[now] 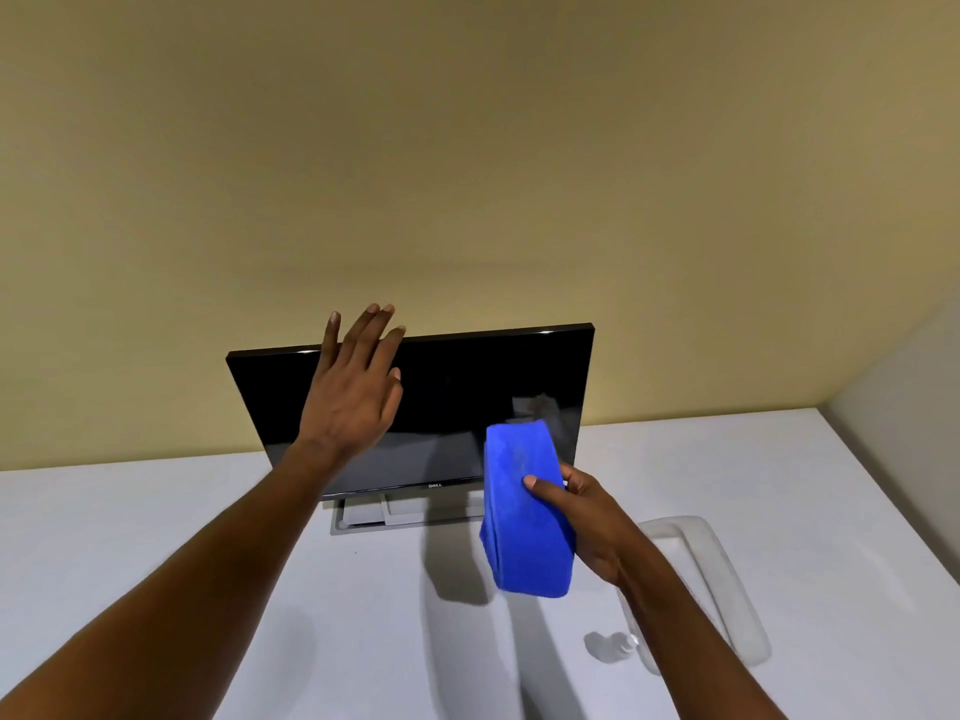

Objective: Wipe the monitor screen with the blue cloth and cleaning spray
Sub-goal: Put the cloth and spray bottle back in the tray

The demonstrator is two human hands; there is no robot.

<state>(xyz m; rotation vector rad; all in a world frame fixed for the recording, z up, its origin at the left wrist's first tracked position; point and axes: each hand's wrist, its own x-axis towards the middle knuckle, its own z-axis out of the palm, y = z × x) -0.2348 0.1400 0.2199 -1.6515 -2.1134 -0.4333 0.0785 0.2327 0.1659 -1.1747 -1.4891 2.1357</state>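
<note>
A black monitor (457, 392) stands on its grey base on the white table (156, 537), its dark screen facing me. My left hand (353, 392) is spread flat with its fingers reaching over the screen's upper left edge. My right hand (582, 517) grips a folded blue cloth (524, 517) in front of the screen's lower right corner; the cloth's top edge reaches the glass there. A small clear spray bottle (610, 645) lies on the table under my right forearm, partly hidden by it.
A white padded object (722, 579) rests on the table to the right of my right arm. A yellow wall rises behind the monitor, and a pale wall closes the right side.
</note>
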